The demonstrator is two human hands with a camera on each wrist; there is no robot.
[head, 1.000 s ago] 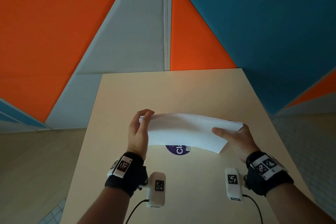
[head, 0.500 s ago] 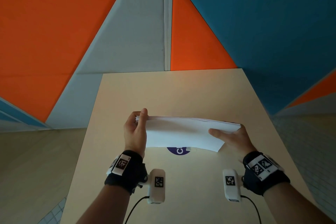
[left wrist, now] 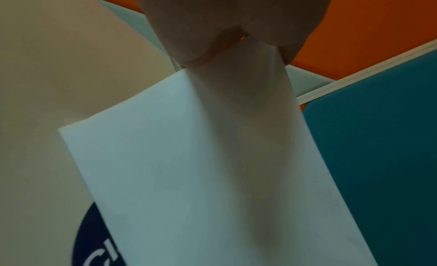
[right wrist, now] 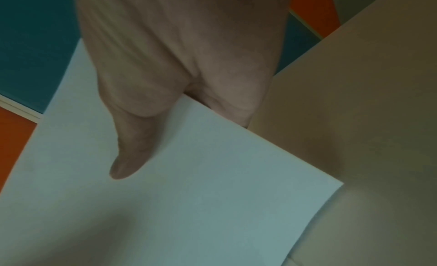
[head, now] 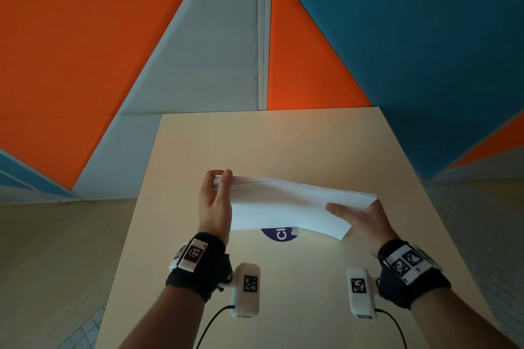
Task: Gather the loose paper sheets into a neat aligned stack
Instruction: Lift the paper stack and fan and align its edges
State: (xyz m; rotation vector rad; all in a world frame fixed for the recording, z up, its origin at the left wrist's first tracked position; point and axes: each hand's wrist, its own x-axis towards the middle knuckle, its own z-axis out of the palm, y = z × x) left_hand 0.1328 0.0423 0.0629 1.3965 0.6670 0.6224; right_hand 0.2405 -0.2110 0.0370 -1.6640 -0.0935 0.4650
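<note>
Closest to the camera were the two forearms with black wrist straps carrying white tags with black-and-white square codes, plus a white camera block (head: pixel 246 289) hanging off each wrist on a cable. Just past those, the left hand (head: pixel 214 204) and right hand (head: pixel 365 221) both had the paper stack (head: pixel 286 207) held up off the table (head: pixel 283 136), one hand at each short end. The left hand pinched its end, thumb on the near face and fingers wrapped round the far side. The right hand gripped the other end with its thumb (right wrist: pixel 127 157) laid flat across the top sheet; the fingers underneath were hidden. The stack was plain white, several sheets thick, sagging a bit in the middle and sloping down toward the right, with the sheet edges showing as thin lines along the far side, pretty well lined up. Under its near edge a dark blue round sticker (head: pixel 279 235) with white letters peeked out on the beige tabletop. Beyond the table were orange, grey and teal wall panels (head: pixel 397 37).
</note>
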